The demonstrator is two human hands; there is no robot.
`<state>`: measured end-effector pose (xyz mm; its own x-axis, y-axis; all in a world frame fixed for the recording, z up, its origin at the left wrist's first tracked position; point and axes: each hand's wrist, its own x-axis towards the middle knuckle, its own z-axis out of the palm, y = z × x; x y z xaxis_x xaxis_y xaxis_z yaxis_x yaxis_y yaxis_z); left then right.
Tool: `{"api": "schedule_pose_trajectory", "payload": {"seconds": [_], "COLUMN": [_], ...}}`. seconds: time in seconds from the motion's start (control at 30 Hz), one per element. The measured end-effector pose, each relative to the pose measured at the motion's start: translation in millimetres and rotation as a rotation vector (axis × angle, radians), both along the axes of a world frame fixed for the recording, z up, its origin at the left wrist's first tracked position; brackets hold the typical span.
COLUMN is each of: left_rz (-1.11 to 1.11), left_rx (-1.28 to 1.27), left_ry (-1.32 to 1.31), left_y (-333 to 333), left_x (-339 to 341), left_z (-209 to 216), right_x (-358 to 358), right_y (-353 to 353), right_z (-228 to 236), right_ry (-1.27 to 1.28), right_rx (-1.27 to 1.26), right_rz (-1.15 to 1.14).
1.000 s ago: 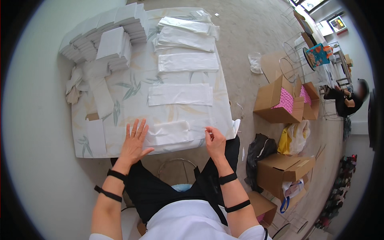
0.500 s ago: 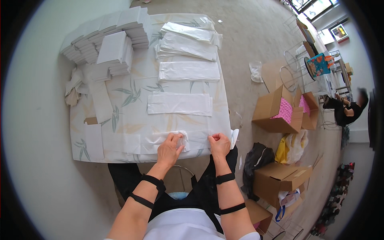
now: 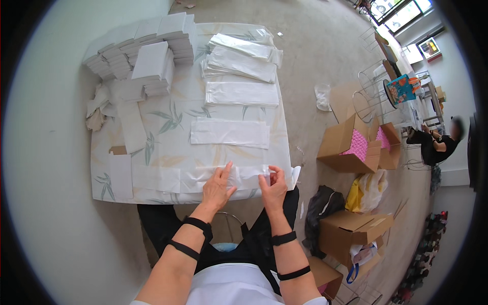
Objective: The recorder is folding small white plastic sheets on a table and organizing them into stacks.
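A long, thin, translucent plastic bag point(image 3: 192, 178) lies flat along the table's near edge. My left hand point(image 3: 217, 188) rests on it with fingers stretched out, pressing near its middle. At the bag's right end, my right hand point(image 3: 273, 189) pinches the plastic between thumb and fingers. Left of the bag lies a white carton point(image 3: 121, 175) with a brown opening at its top. Beyond my hands is a thin pile of flat white bags point(image 3: 230, 133), and a neat stack of similar bags point(image 3: 241, 94) lies farther off.
The patterned tablecloth point(image 3: 168, 145) covers the table. Stacked white boxes point(image 3: 152, 61) fill its far left corner by the wall, crumpled paper point(image 3: 97, 109) beside them. More plastic bags point(image 3: 241, 61) lie at the back. Open cardboard boxes point(image 3: 338, 147) stand on the right-hand floor; another person point(image 3: 442, 145) sits far right.
My right hand has shifted slightly left along the bag. My left hand's fingers have straightened, and the bunched plastic beside it now lies flatter. The view has shifted a little.
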<state>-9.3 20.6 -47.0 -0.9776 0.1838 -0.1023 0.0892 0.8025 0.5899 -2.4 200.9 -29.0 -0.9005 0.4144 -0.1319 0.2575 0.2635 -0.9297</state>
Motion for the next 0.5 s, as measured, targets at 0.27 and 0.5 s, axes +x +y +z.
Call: {"api": "schedule_pose_trajectory", "payload": {"seconds": [0.27, 0.5], "left_rz": [0.453, 0.708], "left_rx": [1.046, 0.748], "left_ry": [-0.334, -0.223], "left_y": [-15.4, -40.7], "left_x": [13.8, 12.4], "left_z": [22.9, -10.3], "right_x": [13.3, 22.6], "right_y": [-79.7, -80.7], "right_z": [30.2, 29.3], "right_ry": [0.209, 0.086], "right_rx": [0.513, 0.255], "right_rz": [0.267, 0.172]}}
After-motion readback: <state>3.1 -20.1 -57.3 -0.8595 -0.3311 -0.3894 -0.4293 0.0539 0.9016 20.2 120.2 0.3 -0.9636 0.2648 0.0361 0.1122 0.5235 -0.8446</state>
